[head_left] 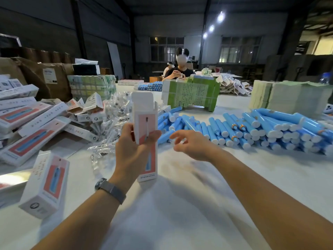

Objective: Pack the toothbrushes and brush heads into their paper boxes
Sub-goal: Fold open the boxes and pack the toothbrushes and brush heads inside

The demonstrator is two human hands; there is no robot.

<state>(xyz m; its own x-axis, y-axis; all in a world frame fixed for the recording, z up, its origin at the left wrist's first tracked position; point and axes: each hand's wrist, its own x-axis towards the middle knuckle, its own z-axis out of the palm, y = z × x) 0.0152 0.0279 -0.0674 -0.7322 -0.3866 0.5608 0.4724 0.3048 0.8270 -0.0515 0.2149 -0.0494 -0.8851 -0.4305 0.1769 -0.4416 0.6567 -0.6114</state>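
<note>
- Holding one tall white paper box with a pink front panel and a printed blue toothbrush (146,123), the left hand (134,148) grips it upright, thumb on the near left edge and fingers curled across the front; the box's top flap stands open and its lower end is at or just above the white counter (180,204), which of the two the view does not settle.
- A grey-strapped watch (110,189) sits on the left wrist.
- The right hand (189,143) hovers just right of the box with fingers loosely spread and holding nothing, near the closest end of the heap of light-blue plastic toothbrush handles with white end caps (252,129); the heap runs to several dozen, too many to count exactly.
- One closed white-and-pink box of the same kind (46,183) lies tilted at near left, well apart from the hands.
- A loose pile of packed white boxes (32,123), roughly ten visible, rests at far left.
- Clear plastic packets of brush heads (111,123) form one heap just left of the held box; their number cannot be counted.
- Two bundles of green-printed flat sheets (191,94) and pale stacked paper (288,96) stand beyond the handles.
- Printing on the boxes and sheets is too small and blurred to read.
- Two people (180,71) sit across the counter.
</note>
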